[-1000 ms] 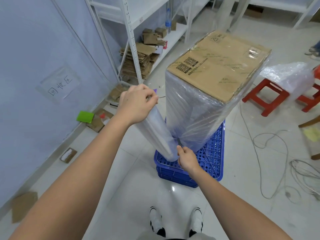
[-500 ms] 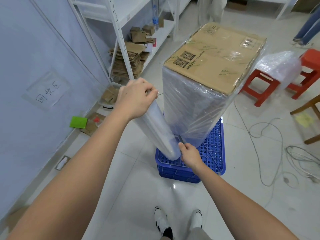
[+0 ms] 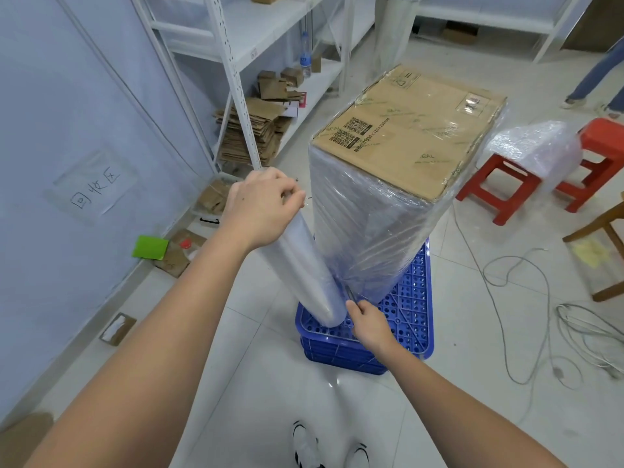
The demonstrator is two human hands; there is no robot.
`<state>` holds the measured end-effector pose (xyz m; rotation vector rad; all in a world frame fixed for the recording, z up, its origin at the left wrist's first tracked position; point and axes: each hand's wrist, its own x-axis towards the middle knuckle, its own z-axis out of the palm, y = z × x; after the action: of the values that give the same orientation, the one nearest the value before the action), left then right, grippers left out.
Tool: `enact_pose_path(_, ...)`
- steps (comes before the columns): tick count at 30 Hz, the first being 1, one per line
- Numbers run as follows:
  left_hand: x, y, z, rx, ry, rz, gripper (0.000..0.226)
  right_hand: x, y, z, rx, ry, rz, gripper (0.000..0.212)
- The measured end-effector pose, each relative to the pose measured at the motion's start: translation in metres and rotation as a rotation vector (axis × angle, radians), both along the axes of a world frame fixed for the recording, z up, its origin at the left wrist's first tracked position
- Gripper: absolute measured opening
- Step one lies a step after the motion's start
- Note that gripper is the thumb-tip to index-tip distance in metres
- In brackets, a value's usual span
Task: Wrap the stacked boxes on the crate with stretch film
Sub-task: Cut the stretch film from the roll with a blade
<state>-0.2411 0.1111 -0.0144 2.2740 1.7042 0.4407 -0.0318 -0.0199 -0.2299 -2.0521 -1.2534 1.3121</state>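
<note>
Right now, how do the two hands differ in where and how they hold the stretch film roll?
The left hand grips the top end of the stretch film roll, fingers curled over it; the right hand holds the bottom end, down by the blue crate. The left hand is high, level with the upper part of the wrapped boxes; the right hand is low, near their base. Both hold the same tilted roll.

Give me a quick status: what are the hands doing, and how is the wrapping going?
Left hand grips film roll top; right hand at its bottom end. Stacked boxes film-covered on sides, on blue crate. Cables on floor right.
</note>
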Motion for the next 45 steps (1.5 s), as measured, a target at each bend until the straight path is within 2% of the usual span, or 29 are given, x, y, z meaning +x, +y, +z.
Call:
enact_pose_path(4, 0.006, 0.0, 0.0, 0.006, 0.002, 0.008, 0.024, 0.0, 0.009, -0.006, 0.009, 0.029, -0.017, 0.038)
enact_pose_path(11, 0.007, -0.003, -0.002, 0.023, 0.001, 0.017, 0.026, 0.016, -0.036, -0.023, 0.004, -0.034, 0.015, 0.042)
enact_pose_path(20, 0.005, -0.007, -0.003, 0.035, -0.025, 0.015, 0.024, 0.0, 0.005, -0.008, 0.038, 0.038, -0.014, 0.039)
enact_pose_path(26, -0.005, -0.009, -0.003, 0.035, -0.035, 0.023, 0.027, 0.008, -0.027, -0.022, 0.022, -0.039, 0.054, 0.041)
enact_pose_path(30, -0.013, -0.01, -0.004, 0.032, -0.043, 0.048, 0.028, 0.011, -0.041, -0.025, 0.015, -0.047, 0.023, 0.041)
enact_pose_path(40, -0.015, -0.006, -0.004, 0.025, -0.04, 0.048, 0.024, -0.002, 0.002, -0.015, 0.037, 0.016, -0.016, 0.04)
enact_pose_path(45, -0.017, -0.002, -0.006, 0.022, -0.034, 0.049, 0.025, 0.004, -0.02, -0.026, 0.026, -0.028, 0.015, 0.041)
